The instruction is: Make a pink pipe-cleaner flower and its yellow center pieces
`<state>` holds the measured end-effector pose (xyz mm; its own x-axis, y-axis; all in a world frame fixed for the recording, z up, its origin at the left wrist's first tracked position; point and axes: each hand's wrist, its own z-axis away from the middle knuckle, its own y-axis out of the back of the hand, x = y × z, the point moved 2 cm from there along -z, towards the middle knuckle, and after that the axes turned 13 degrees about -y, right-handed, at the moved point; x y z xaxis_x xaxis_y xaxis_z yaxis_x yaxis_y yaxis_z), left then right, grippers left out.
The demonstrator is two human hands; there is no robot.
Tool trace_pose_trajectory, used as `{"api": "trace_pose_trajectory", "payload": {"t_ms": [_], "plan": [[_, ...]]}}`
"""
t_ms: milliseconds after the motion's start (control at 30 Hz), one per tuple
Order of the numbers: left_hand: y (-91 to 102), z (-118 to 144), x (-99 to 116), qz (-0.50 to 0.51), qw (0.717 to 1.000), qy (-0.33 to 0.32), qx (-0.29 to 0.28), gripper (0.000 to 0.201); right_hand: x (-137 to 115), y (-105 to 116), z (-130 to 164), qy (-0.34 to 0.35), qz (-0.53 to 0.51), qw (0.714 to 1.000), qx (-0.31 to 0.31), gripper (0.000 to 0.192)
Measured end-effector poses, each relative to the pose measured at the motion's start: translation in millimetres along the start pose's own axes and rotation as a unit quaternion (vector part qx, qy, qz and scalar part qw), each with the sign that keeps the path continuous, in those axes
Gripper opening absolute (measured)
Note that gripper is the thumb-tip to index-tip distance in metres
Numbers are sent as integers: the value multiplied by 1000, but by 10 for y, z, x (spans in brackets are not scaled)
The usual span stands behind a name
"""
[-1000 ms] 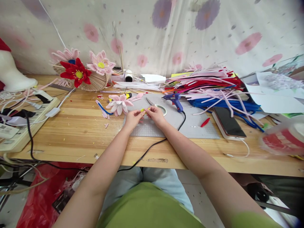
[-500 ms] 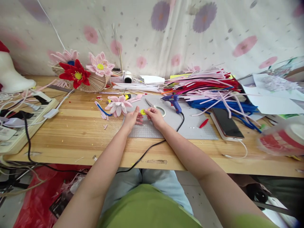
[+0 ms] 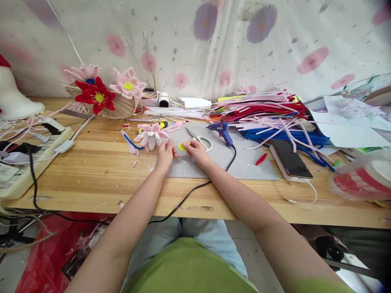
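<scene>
Pinching fuzzy yellow coil two-handed.

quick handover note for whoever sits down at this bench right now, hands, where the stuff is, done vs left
Left hand: fingers closed at the edge of the small yellow coil, over the grey mat.
Right hand: pinching the other side of the same coil.
Nearby: loose pink flower left of the hands; scissors and tape ring just behind; blue glue gun on the mat, cord running off the front edge; pile of pipe cleaners at right; phone beside the mat.
Done: three finished flowers sit on the fan-shaped stand.
Left: the coil is not attached to anything.
</scene>
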<state>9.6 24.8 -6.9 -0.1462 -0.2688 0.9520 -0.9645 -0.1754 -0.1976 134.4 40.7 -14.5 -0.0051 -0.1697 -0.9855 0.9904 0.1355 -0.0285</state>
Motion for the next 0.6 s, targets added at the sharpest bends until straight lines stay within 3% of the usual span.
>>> {"api": "trace_pose_trajectory", "payload": {"t_ms": [133, 267, 433, 600], "plan": [[-16, 7, -6, 4, 1000, -27, 4, 36, 31, -12, -52, 13, 26, 1000, 8, 43], [-9, 5, -33, -2, 1000, 5, 12, 43, 24, -17, -77, 17, 32, 999, 10, 43], [34, -32, -63, -6, 997, 17, 73, 45, 6, -10, -60, -14, 18, 999, -22, 43], [27, -25, -48, 11, 998, 3, 68, 48, 21, 6, -67, -4, -11, 998, -60, 39]]}}
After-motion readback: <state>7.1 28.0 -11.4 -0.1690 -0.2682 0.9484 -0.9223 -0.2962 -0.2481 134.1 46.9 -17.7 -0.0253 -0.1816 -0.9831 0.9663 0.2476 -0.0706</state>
